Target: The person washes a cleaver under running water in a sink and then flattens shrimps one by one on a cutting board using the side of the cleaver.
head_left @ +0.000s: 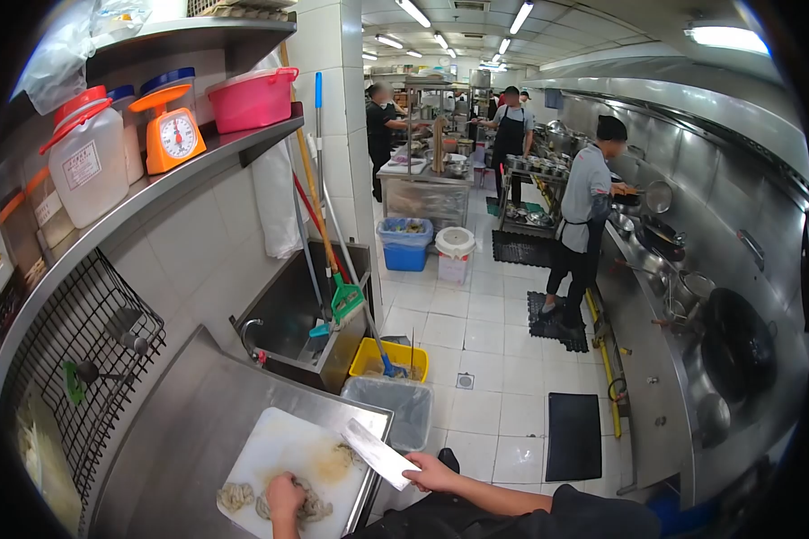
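Observation:
A white cutting board lies on the steel counter, with a wet brownish stain on its right half. My left hand is on the board with its fingers curled down among pale, greyish pieces of food; whether it grips one is hidden. More such pieces lie at the board's left edge. My right hand is closed round the handle end of a cleaver, whose broad blade points up and left over the board's right edge.
A grey bin and a yellow tub stand beyond the counter. The sink holds long-handled tools. Shelves with an orange scale hang at left. A person stands at the stoves; others are farther back.

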{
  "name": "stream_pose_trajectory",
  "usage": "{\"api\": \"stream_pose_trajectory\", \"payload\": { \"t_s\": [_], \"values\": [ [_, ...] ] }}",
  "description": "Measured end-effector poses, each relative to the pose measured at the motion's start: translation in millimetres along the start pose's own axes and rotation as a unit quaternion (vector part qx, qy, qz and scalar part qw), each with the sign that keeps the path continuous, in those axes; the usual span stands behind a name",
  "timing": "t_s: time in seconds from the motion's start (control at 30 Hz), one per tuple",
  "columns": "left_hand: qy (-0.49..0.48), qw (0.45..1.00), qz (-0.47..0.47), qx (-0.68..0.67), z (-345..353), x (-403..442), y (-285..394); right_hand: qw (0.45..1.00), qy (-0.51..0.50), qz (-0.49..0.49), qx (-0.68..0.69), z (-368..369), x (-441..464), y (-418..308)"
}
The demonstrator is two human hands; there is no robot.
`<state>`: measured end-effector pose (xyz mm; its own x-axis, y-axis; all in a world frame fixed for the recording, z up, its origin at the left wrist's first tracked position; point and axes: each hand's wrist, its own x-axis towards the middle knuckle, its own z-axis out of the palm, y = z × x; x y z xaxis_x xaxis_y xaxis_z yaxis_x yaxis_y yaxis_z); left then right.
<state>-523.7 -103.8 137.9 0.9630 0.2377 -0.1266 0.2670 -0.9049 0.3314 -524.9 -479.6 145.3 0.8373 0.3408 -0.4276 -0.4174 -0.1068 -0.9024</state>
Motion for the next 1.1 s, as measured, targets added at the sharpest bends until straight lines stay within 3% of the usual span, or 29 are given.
{"api": "stream_pose_trajectory", "payload": {
  "t_s": [0.57,0.77,0.93,1.1],
  "values": [
    [0.010,0.997,-0.024,-0.075,8.8,4.1,-1.8,1.000,-0.003,-0.006,-0.028,6.0,12.9,5.1],
    [0.047,0.975,-0.048,-0.212,22.3,13.8,-18.1,0.999,-0.007,0.009,-0.039,6.4,6.3,-6.8],
    [0.058,0.918,-0.066,-0.388,14.9,27.3,-8.8,0.999,0.000,0.017,-0.044,7.3,4.4,-8.7],
    [0.068,0.917,-0.050,-0.389,17.1,35.4,-3.5,0.999,-0.006,0.007,-0.031,4.1,6.9,-1.4]
  ]
}}
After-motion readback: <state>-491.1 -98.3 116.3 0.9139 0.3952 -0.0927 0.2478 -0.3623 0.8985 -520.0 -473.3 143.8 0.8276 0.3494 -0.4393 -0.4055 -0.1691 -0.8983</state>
